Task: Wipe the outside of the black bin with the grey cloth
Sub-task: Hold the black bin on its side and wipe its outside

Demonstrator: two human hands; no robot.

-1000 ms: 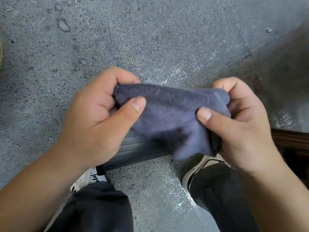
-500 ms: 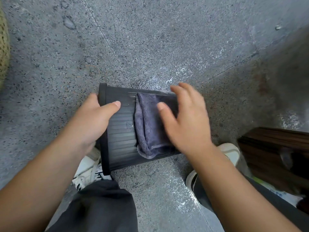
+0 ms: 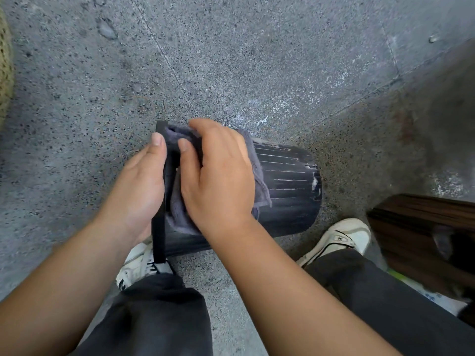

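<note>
Both hands work the bin [image 3: 288,181], lying sideways on the floor: right hand [image 3: 218,176] has slid the cloth [image 3: 259,183] left to the rim, fingers flat; left hand [image 3: 141,186] braces it. Wiping has begun.

The floor [image 3: 257,60] is grey speckled stone with thin joint lines and pale scuffed patches — one joint runs diagonally toward the black bin [image 3: 288,181]. The bin lies on its side on it, rim to the left, between two white shoes [image 3: 341,240] planted on the floor. A dark wooden piece [image 3: 421,227] stands at the right edge — what it is cannot be told.
</note>
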